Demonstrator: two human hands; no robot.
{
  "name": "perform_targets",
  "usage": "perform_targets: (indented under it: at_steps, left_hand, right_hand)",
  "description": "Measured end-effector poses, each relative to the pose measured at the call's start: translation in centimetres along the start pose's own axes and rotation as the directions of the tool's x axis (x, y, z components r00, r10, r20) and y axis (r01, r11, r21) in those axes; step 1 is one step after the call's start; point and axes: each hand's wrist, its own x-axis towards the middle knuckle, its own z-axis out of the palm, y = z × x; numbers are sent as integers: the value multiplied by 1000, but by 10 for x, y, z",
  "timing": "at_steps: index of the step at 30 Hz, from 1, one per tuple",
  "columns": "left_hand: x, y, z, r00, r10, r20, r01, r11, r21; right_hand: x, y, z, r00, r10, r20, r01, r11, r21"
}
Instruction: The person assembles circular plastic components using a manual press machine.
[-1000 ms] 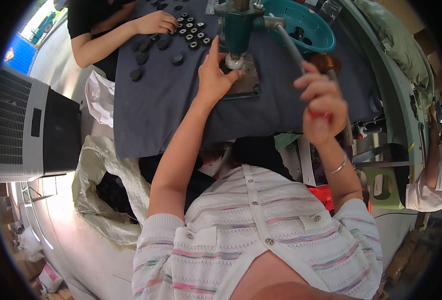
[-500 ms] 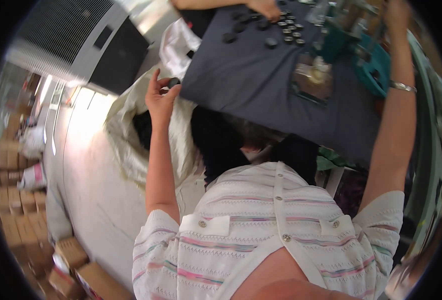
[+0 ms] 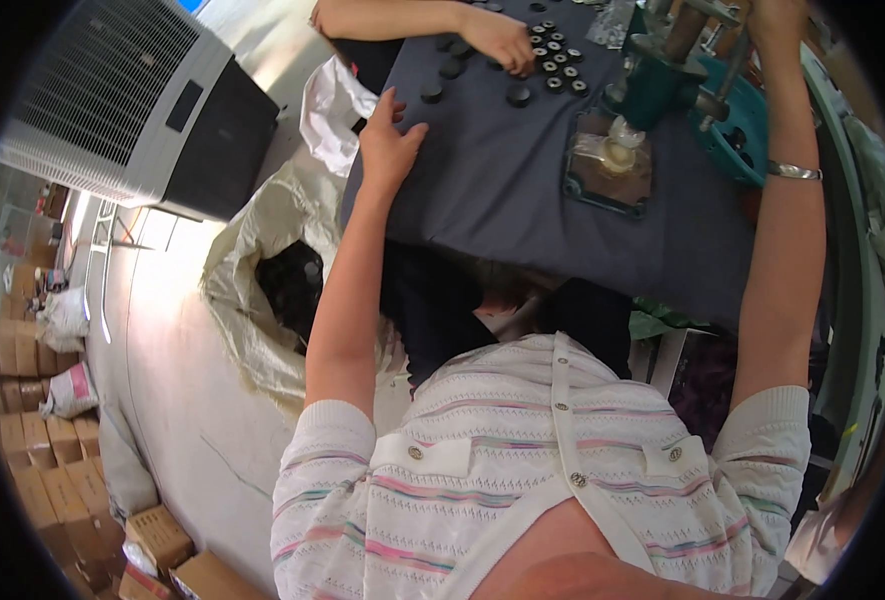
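Note:
My left hand [image 3: 390, 150] is over the left edge of the grey cloth-covered table [image 3: 492, 200], fingers apart and nothing visible in it. Dark round caps [image 3: 431, 92] lie just beyond it. At the upper right, my right hand [image 3: 777, 22] is partly cut off by the frame edge, closed at the top of the metal lever [image 3: 730, 75] of a green hand press [image 3: 652, 85]. A pale round pad [image 3: 617, 155] sits on the press base [image 3: 602, 200], under a clear-looking press head. Beside my left forearm stands an open white woven sack [image 3: 247, 290] with dark pieces inside.
A co-worker's hand [image 3: 502, 42] reaches among black rings with pale centres [image 3: 554, 60] across the table. A teal basket [image 3: 737, 140] stands right of the press. A large air cooler [image 3: 152, 110] is at far left; cardboard boxes [image 3: 47, 440] are stacked along the left.
My left hand has moved right, from above the sack to the table edge; the dark round cap it held is gone from its fingers. The co-worker's hand has shifted slightly.

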Motion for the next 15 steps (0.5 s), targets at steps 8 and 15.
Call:
perform_targets:
  at_steps: [8, 15]
  left_hand:
    - [47, -3, 47, 995, -96, 39, 77, 938, 337]
    - [50, -5, 49, 999, -21, 27, 10, 936, 351]
  right_hand:
    - [-6, -1, 1, 973, 202, -108, -185, 971, 151]
    - [-3, -4, 2, 966, 214, -142, -201, 974, 104]
